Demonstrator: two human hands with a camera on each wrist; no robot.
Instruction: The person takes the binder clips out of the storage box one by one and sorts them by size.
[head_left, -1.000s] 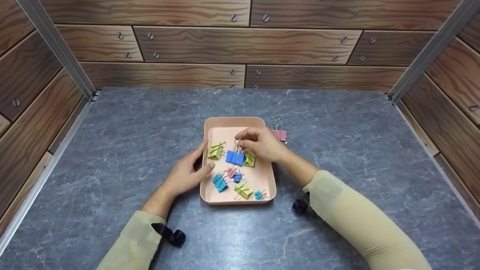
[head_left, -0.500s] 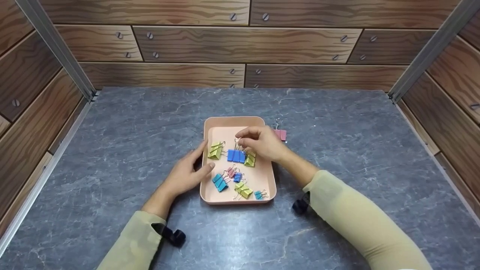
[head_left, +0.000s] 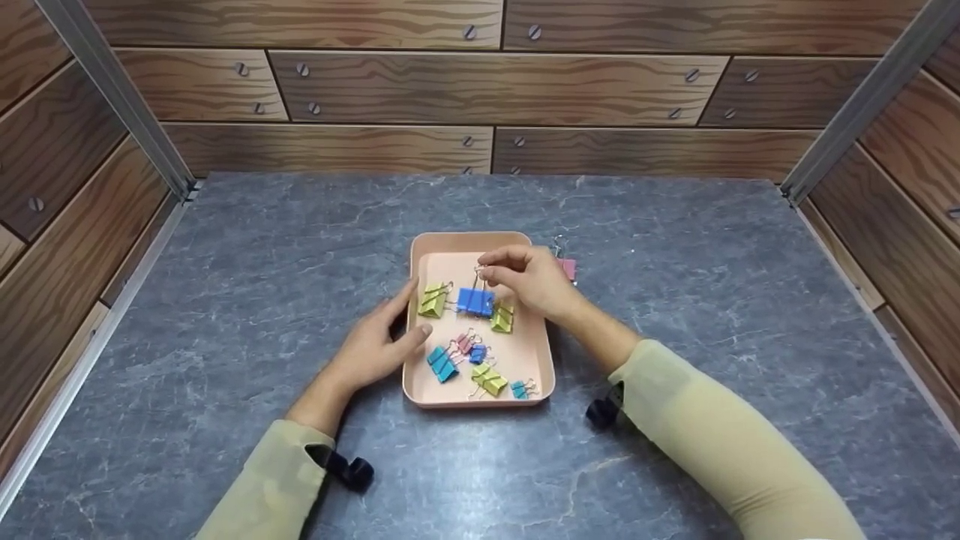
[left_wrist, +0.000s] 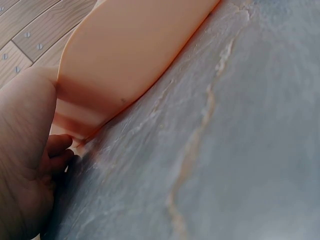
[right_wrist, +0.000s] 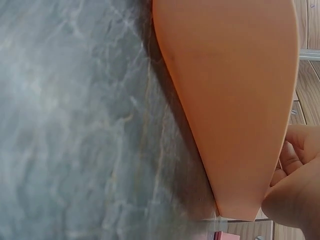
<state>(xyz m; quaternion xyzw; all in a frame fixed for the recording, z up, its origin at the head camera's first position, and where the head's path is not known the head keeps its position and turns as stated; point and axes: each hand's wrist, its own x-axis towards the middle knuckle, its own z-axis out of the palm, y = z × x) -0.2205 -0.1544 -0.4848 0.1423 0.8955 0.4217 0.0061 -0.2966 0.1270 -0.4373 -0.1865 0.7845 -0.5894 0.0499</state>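
A shallow peach tray holds several binder clips. My right hand is over its right side in the head view and pinches the wire handle of a large blue binder clip, whose body hangs below the fingertips. My left hand grips the tray's left wall, thumb over the rim and fingers outside. In the left wrist view, fingers curl beside the tray's outer wall. The right wrist view shows my right hand behind the tray wall, which hides the blue clip.
Yellow-green clips flank the blue one in the tray. Nearer lie a teal clip, small pink and blue clips, another yellow-green clip and a small teal clip. A pink clip stands outside, right of the tray.
My right hand has moved slightly up and away, and the blue binder clip has shifted with it toward the tray's far end. The left hand keeps its place on the tray.
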